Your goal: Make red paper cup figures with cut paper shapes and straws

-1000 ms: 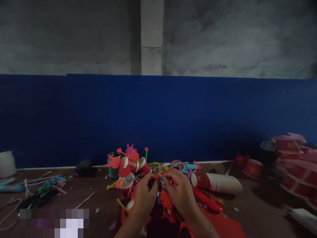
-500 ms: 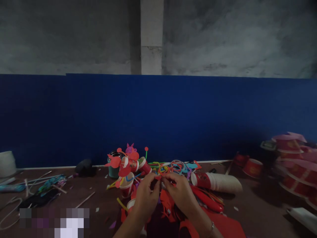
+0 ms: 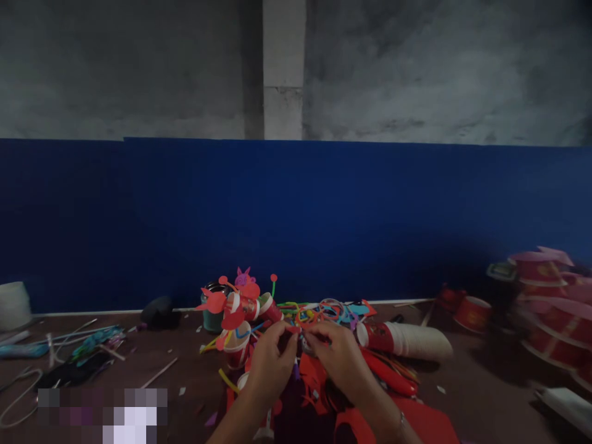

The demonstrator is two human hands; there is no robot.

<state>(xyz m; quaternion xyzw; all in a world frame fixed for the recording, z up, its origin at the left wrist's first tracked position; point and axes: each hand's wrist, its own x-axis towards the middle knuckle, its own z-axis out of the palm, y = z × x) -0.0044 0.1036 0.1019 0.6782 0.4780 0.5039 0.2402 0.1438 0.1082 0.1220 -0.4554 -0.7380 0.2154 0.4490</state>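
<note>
My left hand (image 3: 272,354) and my right hand (image 3: 335,351) meet over the middle of the cluttered table. Between the left thumb and fingers is a small piece of red paper (image 3: 293,330). The right fingertips are pinched close beside it; whether they hold its edge or something else is hidden. Beneath the hands lie cut red paper scraps (image 3: 313,376). To the left stand red paper cups (image 3: 237,345) decorated with red paper shapes and pipe cleaners. Right of my right hand, a stack of nested paper cups (image 3: 411,341) lies on its side.
Pipe cleaners and coloured bits (image 3: 330,310) are heaped behind the hands. A red sheet (image 3: 423,420) lies at front right. Large red cup stacks (image 3: 550,314) stand far right. Blue bundles (image 3: 95,342) and sticks lie at left. A blue panel (image 3: 296,222) rises behind the table.
My right fingertips have shifted slightly, parting a little from the left thumb. The red paper piece stays in the left fingers; the things on the table have not moved.
</note>
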